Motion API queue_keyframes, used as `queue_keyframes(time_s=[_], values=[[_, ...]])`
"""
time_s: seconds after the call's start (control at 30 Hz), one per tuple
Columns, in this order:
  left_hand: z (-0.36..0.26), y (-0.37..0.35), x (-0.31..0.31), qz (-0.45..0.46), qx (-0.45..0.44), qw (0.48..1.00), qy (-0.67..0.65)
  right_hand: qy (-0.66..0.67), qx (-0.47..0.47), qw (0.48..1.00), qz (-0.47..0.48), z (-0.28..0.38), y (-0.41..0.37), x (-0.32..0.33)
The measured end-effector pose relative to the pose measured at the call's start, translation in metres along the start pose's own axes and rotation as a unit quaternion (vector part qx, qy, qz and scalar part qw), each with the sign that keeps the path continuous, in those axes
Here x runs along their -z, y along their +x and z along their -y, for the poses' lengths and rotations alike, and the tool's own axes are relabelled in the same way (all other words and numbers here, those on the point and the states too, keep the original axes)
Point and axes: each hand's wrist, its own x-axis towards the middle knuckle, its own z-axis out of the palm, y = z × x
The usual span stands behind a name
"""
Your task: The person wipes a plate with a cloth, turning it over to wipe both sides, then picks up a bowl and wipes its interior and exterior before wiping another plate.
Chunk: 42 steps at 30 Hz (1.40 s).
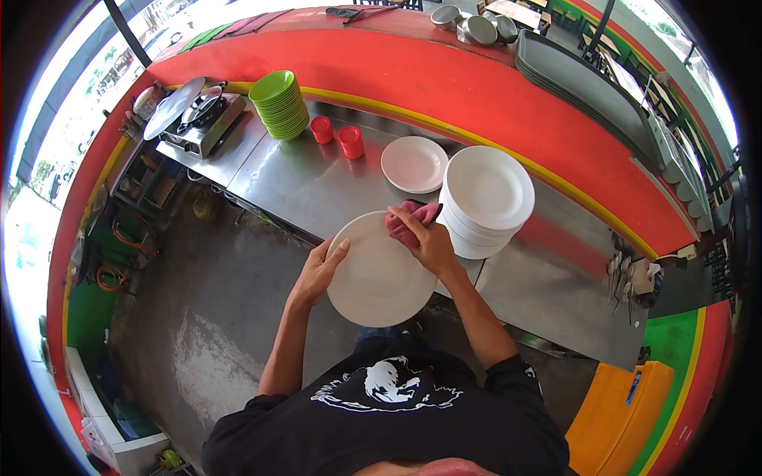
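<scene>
A round white plate [377, 274] is held in front of my body, just off the edge of the steel counter [317, 182]. My left hand [321, 270] grips the plate's left rim. My right hand [429, 238] presses a crumpled pink cloth [409, 218] against the plate's upper right edge. Right beside that hand stands a tall stack of white plates [486, 198].
A single white plate [413, 164] lies further back on the counter, with two red cups [337, 136] and a stack of green bowls [279, 103] beyond. A gas stove with a pan [198, 119] sits at the left. A red ledge carries grey trays [579, 87].
</scene>
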Motion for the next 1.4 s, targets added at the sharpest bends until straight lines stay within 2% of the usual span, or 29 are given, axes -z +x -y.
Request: queue_keyframes(time_s=[0.03,0.13,0.17,0.23,0.37,0.47,0.6,0.73,0.77,0.8,0.9,1.0,1.1,1.2,1.3,1.4], values=[[-0.003,0.001,0.000,0.012,0.013,1.000,0.012,0.004,0.005,0.999,0.036,0.004,-0.001,0.003],[-0.008,0.004,-0.010,-0.008,0.030,0.995,0.093,-0.032,0.103,0.994,0.014,0.009,0.004,0.003],[-0.005,0.005,-0.013,-0.028,-0.002,0.995,0.091,-0.031,0.040,0.997,0.066,0.011,0.002,0.011],[0.007,0.008,-0.019,-0.066,-0.066,0.992,0.085,-0.077,0.052,0.995,0.022,0.010,0.002,0.008],[0.010,0.017,-0.016,-0.148,-0.093,0.984,-0.034,-0.170,0.048,0.980,-0.092,0.009,-0.009,-0.011],[0.016,0.027,-0.019,-0.215,-0.139,0.963,-0.079,-0.090,-0.029,0.994,-0.053,0.016,-0.040,-0.046],[0.023,0.034,-0.047,-0.257,-0.169,0.951,-0.047,0.060,-0.049,0.997,-0.016,0.047,-0.061,-0.085],[0.011,0.020,-0.071,-0.169,-0.084,0.967,-0.170,0.212,-0.068,0.971,-0.081,0.068,-0.043,-0.088],[0.016,0.027,-0.072,-0.164,-0.124,0.964,-0.168,0.264,-0.076,0.957,-0.095,0.069,-0.035,-0.089],[0.013,0.027,-0.074,-0.165,-0.128,0.964,-0.167,0.315,-0.083,0.939,-0.107,0.070,-0.031,-0.087],[0.004,0.027,-0.076,-0.170,-0.131,0.961,-0.173,0.268,-0.069,0.959,-0.058,0.072,-0.029,-0.075],[0.008,0.031,-0.060,-0.176,-0.116,0.960,-0.185,0.138,-0.014,0.990,0.016,0.069,-0.045,-0.063],[0.025,0.041,-0.039,-0.180,-0.119,0.959,-0.181,0.017,0.028,0.997,0.069,0.057,-0.062,-0.044],[0.033,0.042,-0.035,-0.163,-0.119,0.966,-0.162,-0.053,0.043,0.995,0.074,0.040,-0.064,-0.044],[0.031,0.040,-0.043,-0.099,-0.086,0.981,-0.140,-0.006,0.064,0.997,0.032,0.039,-0.047,-0.058],[0.021,0.036,-0.048,-0.053,-0.063,0.988,-0.134,-0.091,0.060,0.994,-0.027,0.037,-0.018,-0.066]])
